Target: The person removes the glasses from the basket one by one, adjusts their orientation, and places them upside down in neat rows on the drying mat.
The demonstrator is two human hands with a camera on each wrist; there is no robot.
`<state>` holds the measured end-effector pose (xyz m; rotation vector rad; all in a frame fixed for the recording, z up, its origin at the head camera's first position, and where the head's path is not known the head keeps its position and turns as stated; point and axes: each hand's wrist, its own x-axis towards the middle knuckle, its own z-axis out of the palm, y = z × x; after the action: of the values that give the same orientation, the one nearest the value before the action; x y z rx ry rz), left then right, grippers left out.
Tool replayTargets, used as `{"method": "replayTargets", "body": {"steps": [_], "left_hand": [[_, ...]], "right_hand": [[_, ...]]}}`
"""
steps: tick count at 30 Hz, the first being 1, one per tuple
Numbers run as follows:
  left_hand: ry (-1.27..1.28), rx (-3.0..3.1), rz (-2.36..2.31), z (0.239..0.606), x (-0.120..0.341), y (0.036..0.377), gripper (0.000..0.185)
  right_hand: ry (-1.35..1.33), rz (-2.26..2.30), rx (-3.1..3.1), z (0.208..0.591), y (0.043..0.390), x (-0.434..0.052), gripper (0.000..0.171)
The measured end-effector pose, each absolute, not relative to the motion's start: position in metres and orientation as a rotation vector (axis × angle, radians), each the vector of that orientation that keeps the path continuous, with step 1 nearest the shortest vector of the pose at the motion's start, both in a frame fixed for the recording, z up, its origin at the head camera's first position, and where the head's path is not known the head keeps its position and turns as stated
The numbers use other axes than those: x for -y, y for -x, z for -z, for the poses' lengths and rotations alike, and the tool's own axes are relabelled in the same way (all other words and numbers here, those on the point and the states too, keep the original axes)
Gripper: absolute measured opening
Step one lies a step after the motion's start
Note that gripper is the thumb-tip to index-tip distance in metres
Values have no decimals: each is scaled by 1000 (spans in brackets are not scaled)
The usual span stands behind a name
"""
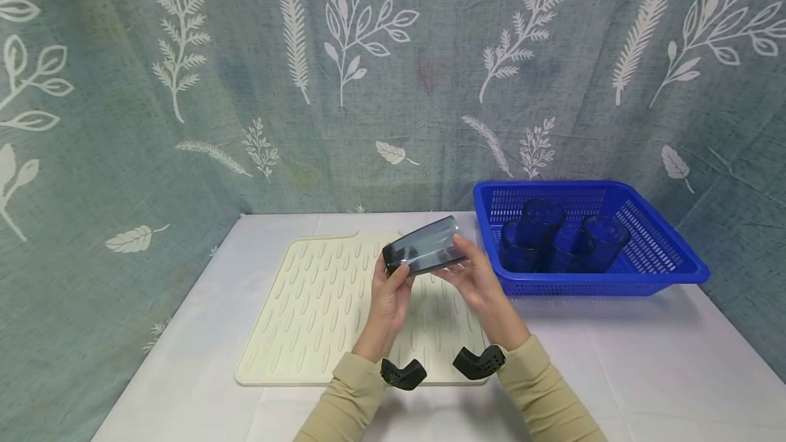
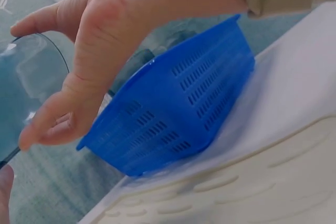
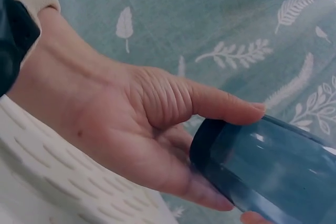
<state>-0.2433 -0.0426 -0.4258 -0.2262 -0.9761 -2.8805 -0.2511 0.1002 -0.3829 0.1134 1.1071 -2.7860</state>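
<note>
One smoky-blue, see-through glass [image 1: 428,245], darkest at its base, is clamped by left fingers [image 1: 400,272] and right fingers [image 1: 468,249].

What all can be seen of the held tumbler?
The tumbler is transparent, smoky blue, glass-like, with a thin rim and darker base. It is held nearly on its side above the cream drying mat, rim end slightly higher. The left hand grips its base; the right hand holds its rim end.

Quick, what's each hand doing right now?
Left hand: closed, holding the tinted glass at its thick base end.
Right hand: closed, holding the same glass at its rim end.
</note>
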Motion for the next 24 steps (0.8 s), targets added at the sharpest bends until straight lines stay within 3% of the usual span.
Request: {"method": "replayTargets", "body": {"steps": [7,19,24], "left_hand": [[271,966,2832,428,44,244,50],[271,1020,2788,420,55,243,52],[233,1166,2711,415,63,245,55]], "right_hand": [[-120,2778,-1027,385,249,-96,35],[-99,2703,-984,384,246,-94,31],[-28,2609,-1065,388,248,-97,43]]}}
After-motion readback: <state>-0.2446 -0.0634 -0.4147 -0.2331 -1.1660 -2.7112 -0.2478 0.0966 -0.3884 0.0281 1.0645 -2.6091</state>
